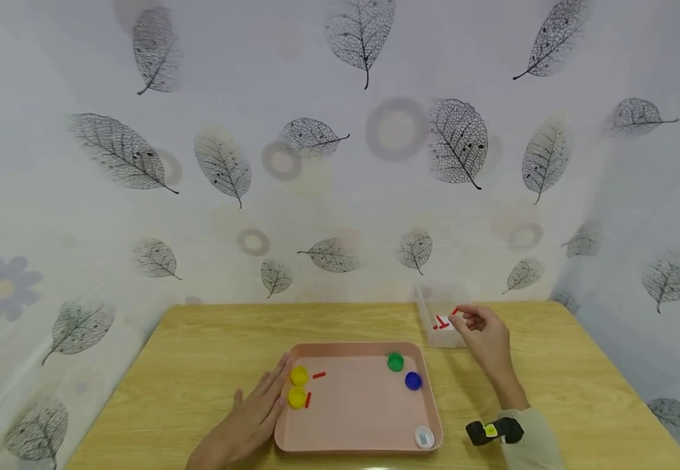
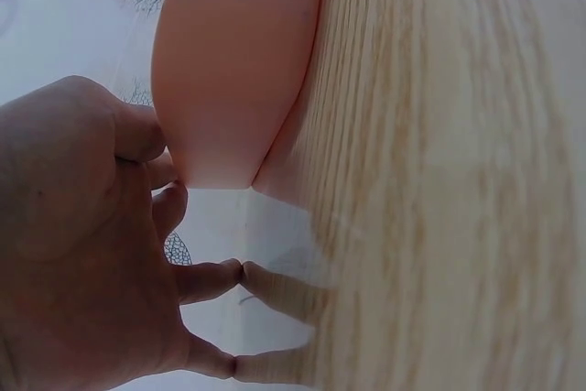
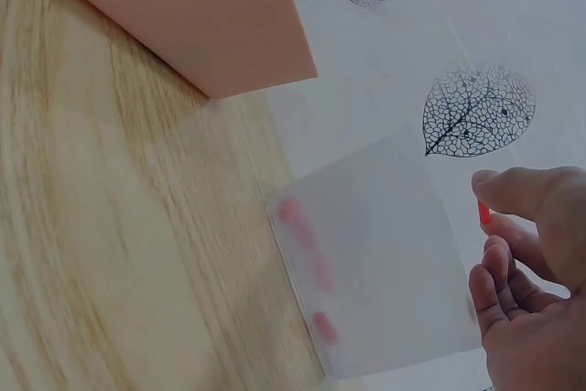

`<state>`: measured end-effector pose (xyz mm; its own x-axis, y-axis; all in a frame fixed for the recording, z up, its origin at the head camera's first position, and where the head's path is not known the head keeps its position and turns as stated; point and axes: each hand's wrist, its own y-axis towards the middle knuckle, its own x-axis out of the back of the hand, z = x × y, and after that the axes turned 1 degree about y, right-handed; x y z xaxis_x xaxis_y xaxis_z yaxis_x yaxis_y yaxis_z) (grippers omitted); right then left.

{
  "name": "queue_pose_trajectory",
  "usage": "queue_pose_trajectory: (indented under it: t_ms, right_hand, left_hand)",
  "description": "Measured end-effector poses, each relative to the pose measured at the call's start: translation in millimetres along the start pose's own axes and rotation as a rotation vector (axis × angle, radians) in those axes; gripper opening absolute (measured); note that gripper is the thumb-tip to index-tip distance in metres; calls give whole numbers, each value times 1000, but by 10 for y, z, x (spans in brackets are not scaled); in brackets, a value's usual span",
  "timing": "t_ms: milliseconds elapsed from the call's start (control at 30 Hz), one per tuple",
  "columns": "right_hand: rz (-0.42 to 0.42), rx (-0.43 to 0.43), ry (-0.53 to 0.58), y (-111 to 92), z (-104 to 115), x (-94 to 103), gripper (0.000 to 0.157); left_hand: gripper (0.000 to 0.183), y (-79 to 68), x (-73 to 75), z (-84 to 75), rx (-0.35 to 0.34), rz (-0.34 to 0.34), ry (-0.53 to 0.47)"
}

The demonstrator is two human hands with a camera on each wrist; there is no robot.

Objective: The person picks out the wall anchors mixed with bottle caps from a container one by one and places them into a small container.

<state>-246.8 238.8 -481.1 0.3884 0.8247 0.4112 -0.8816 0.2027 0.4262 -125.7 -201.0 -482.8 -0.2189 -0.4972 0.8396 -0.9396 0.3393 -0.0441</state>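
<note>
A person's two bare hands work at a pale wood worktop (image 1: 211, 356). The right hand (image 1: 483, 336) has its grip pinching a short red stick (image 3: 483, 211) between thumb and index finger, the other fingers curled inward. In the head view it is raised by a see-through plastic box (image 1: 446, 339), which stands behind the far right corner of a pink tray (image 1: 357, 418) and has more red sticks (image 1: 442, 322) lying inside. The left hand (image 1: 254, 414) has its grip extended with fingers fairly straight, touching the outer left side of the tray. In the tray, two round yellow caps (image 1: 297, 397) sit one behind the other along the left side, with one loose red stick (image 1: 319, 375) near the farther cap and another just beside the nearer. At the far right are a green cap (image 1: 395, 362) and, close by, a blue cap (image 1: 413, 380); a white disc (image 1: 425, 438) occupies the near right corner. A black strap (image 1: 495, 431) crosses the right sleeve (image 1: 530, 437). Behind hangs a pale cloth (image 1: 340, 209) printed with dark leaves.
</note>
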Motion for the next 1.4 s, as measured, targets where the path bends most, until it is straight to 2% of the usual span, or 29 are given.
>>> queue_pose_trajectory:
  t_ms: [400,567,1000,1400]
  right_hand:
    - [-11,42,-47,-55,-21,-48,23]
    - [-18,61,-55,-52,-13,-55,23]
    - [-34,93,-15,-68,-15,-51,23]
    - [-28,103,-22,-78,-56,-41,23]
  left_hand:
    - [57,-18,-4,39,-5,30,-11]
    - [57,-13,5,56,-13,22,-6]
    - [56,14,-4,99,-33,-2,10]
    - [57,45,8,110,-39,15,7]
